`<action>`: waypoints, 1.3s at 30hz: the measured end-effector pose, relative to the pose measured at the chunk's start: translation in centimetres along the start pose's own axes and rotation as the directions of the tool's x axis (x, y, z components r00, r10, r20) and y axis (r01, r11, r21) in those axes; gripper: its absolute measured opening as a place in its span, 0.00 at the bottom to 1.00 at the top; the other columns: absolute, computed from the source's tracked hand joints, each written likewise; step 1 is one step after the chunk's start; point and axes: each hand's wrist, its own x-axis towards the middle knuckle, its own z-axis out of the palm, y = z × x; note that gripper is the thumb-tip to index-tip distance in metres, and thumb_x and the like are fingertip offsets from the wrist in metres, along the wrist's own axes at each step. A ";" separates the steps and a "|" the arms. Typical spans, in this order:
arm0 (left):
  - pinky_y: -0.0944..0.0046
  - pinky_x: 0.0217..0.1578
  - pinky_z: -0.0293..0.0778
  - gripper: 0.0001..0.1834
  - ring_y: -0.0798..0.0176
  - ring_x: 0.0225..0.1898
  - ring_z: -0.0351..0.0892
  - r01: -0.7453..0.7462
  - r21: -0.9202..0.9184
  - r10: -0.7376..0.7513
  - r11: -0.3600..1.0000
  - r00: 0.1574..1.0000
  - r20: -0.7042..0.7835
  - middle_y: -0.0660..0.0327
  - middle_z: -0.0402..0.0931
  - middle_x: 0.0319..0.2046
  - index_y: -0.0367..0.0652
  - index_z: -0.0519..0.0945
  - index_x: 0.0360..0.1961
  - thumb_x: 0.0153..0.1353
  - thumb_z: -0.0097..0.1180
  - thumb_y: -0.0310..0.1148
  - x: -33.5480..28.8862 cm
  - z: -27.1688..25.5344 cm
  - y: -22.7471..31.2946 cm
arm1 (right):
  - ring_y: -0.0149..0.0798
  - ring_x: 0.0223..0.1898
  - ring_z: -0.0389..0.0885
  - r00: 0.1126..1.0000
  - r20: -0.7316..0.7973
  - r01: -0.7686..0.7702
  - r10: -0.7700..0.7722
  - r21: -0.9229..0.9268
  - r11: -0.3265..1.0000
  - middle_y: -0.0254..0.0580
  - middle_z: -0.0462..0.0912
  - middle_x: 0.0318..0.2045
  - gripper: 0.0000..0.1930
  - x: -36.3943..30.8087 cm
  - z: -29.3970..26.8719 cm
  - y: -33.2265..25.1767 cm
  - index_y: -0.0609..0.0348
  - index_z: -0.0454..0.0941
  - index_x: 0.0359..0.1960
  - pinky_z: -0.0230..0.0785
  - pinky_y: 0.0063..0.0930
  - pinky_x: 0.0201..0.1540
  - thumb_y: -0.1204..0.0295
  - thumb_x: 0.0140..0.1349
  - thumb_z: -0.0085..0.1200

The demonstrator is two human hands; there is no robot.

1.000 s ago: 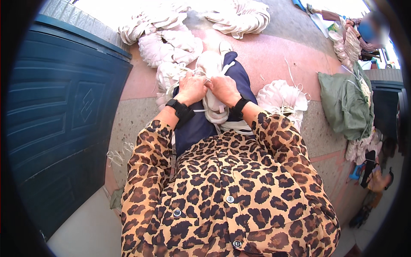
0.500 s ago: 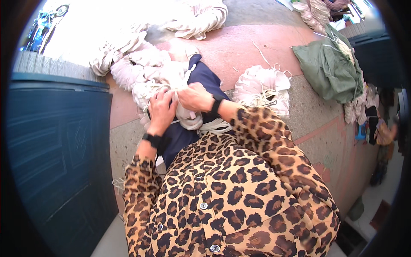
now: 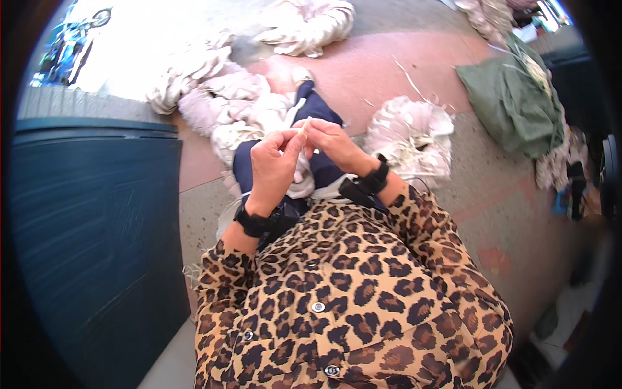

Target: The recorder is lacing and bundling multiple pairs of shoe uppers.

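Strip (image 3: pixel 307 121): thin, white, short tip poking up between fingertips of left hand (image 3: pixel 272 168) and right hand (image 3: pixel 338 144), both pinching it; held above trousers (image 3: pixel 329 163), rest of length hidden by fingers. Bundle (image 3: pixel 300 188): soft cloth, off-white tinged pink, lower end rounded, lying between legs of trousers, middle hidden behind hands; far end blurs into pale cloth, limit cannot be told. White band (image 3: pixel 332 190): slack, across upper trousers, just right of bundle.
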 end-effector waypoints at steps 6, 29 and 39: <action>0.69 0.20 0.64 0.11 0.71 0.19 0.68 -0.039 0.050 0.046 0.998 0.987 -0.153 0.58 0.74 0.19 0.30 0.78 0.31 0.56 0.54 0.30 0.3 -1.4 -3.6 | 0.25 0.36 0.68 0.998 0.043 0.062 -0.051 -0.314 0.948 0.33 0.72 0.37 0.15 1.3 3.0 -1.9 0.67 0.74 0.43 0.62 0.20 0.42 0.67 0.64 0.44; 0.54 0.33 0.72 0.05 0.51 0.37 0.76 -0.491 0.813 0.161 0.314 0.871 0.464 0.51 0.76 0.27 0.39 0.76 0.24 0.48 0.48 0.25 8.1 -6.0 -8.2 | 0.24 0.19 0.71 0.919 0.293 0.356 -0.263 -0.333 0.873 0.33 0.75 0.18 0.12 3.2 7.0 -13.9 0.65 0.75 0.38 0.66 0.19 0.28 0.68 0.64 0.44; 0.58 0.30 0.73 0.08 0.53 0.27 0.78 -0.133 0.759 0.107 0.638 0.991 0.084 0.51 0.77 0.23 0.39 0.78 0.28 0.47 0.51 0.30 6.8 -6.6 -9.6 | 0.24 0.19 0.71 0.667 0.434 0.739 -0.605 -0.287 0.609 0.31 0.73 0.19 0.14 1.7 10.3 -28.7 0.64 0.73 0.42 0.68 0.22 0.33 0.66 0.64 0.42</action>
